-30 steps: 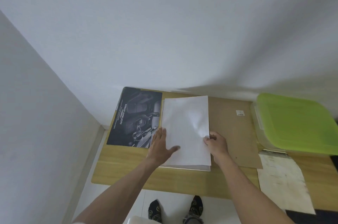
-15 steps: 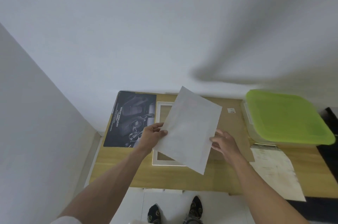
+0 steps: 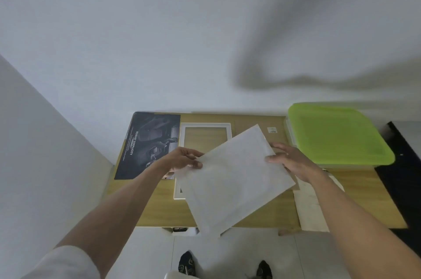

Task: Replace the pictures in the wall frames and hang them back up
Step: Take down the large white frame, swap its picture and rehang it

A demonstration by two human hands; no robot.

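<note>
A white sheet of paper (image 3: 234,178) is held tilted above the wooden table (image 3: 159,210). My left hand (image 3: 182,160) pinches its left edge between thumb and fingers. My right hand (image 3: 291,162) grips its right edge, thumb on top. Under the sheet lies a white picture frame (image 3: 205,126), face down and empty, partly hidden by the paper. A brown backing board (image 3: 257,124) lies to the frame's right. A dark poster with white lettering (image 3: 148,144) lies flat at the table's left end.
A clear box with a green lid (image 3: 337,135) stands at the back right of the table. A pale printed sheet (image 3: 312,205) lies at the front right. A black object (image 3: 405,178) borders the table's right side. White walls close in behind and left. My feet (image 3: 186,262) show below.
The sheet went from lying flat on the frame to being lifted and turned. My left hand raised it, and my right hand has now taken its right edge. The frame is uncovered.
</note>
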